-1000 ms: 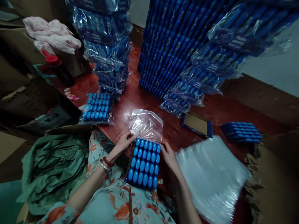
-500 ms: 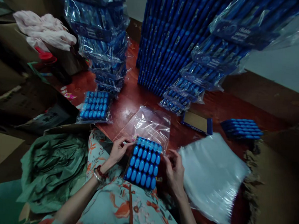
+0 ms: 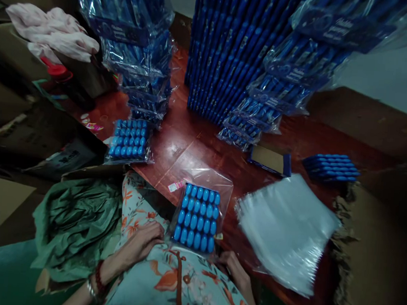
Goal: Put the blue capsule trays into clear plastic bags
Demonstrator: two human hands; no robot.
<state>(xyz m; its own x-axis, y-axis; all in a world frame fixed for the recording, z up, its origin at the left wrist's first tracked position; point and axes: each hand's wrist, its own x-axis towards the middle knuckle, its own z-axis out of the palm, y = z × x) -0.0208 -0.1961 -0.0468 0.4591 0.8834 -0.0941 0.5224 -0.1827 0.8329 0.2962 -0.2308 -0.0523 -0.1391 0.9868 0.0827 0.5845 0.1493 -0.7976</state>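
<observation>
A tray of blue oval pieces (image 3: 197, 216) lies at the near edge of the red-brown table (image 3: 190, 142), fully inside a clear plastic bag (image 3: 222, 181). My left hand (image 3: 144, 241) is curled on the bag's lower left corner, against my floral dress. Partly hidden at the bottom of the view, my right hand (image 3: 233, 264) pinches the bag's lower right corner. A small pink and white label (image 3: 175, 186) sits by the bag's upper left corner.
A pile of empty clear bags (image 3: 288, 226) lies right of the tray. A bagged tray (image 3: 130, 141) sits at left. Tall stacks of blue packs (image 3: 227, 48) fill the back. An open blue box (image 3: 270, 160), a bare tray (image 3: 330, 167) and green cloth (image 3: 75, 223) lie around.
The bag has been drawn over the whole tray. Both hands have slid from the tray's top corners down to its bottom corners near my body.
</observation>
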